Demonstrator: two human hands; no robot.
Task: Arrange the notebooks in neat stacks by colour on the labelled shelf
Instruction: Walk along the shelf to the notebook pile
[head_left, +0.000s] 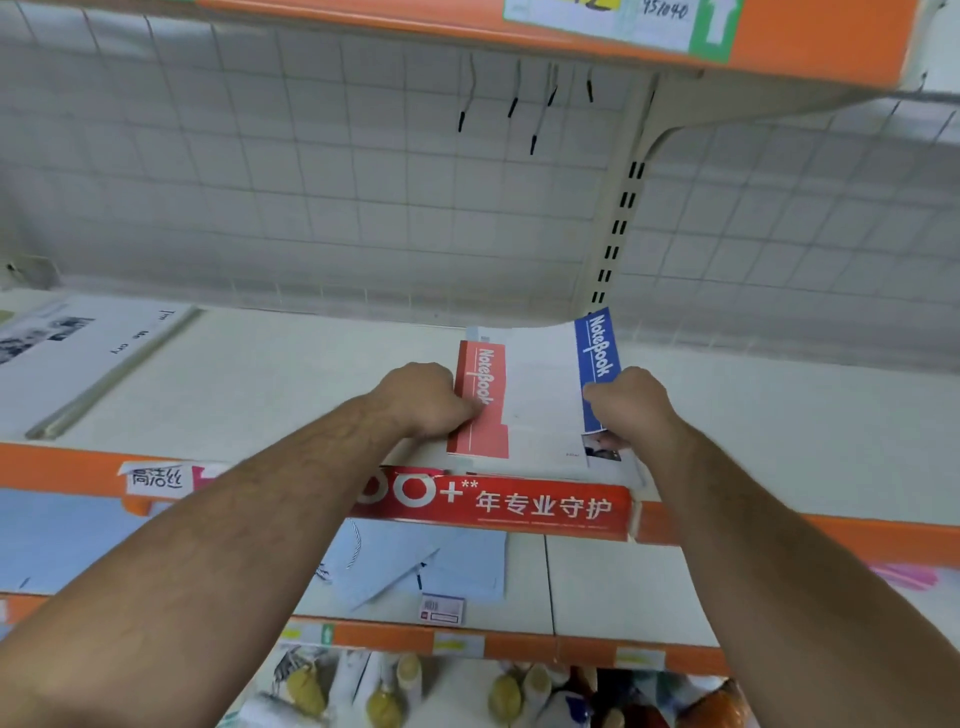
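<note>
1. The left hand (423, 400) rests on the middle shelf (291, 374) at the left edge of the red notebook (483, 374). Its fingers are curled tight together, knuckles up, and its thumb presses on the red strip printed "NoteBook".
2. The right hand (631, 402) grips the blue notebook (597, 348) at the near end of its blue strip. The fingers are bunched and curled and the thumb lies on the blue. Its fingertips are hidden, so I cannot tell how far they wrap under.
3. Both notebooks lie flat near the shelf's front edge, with the strips running front to back. The red strip is on the left and the blue strip on the right.
4. A white cover area lies between the strips. I cannot tell which notebook it belongs to.
5. More page edges show beneath them at the near right corner, so they sit on a small stack.
6. A red banner (519, 506) with white Chinese characters is fixed to the orange shelf lip just below the stack. A handwritten white tag (156, 478) is stuck farther left.
7. A white booklet (78, 358) lies on the same shelf, well apart to the left.
8. Behind stand a wire grid back panel (311, 182) and a slotted upright (618, 228).
9. The shelf below holds pale blue paper packs (441, 566) and a price tag (441, 609). Bottles (311, 686) stand lower still.
</note>
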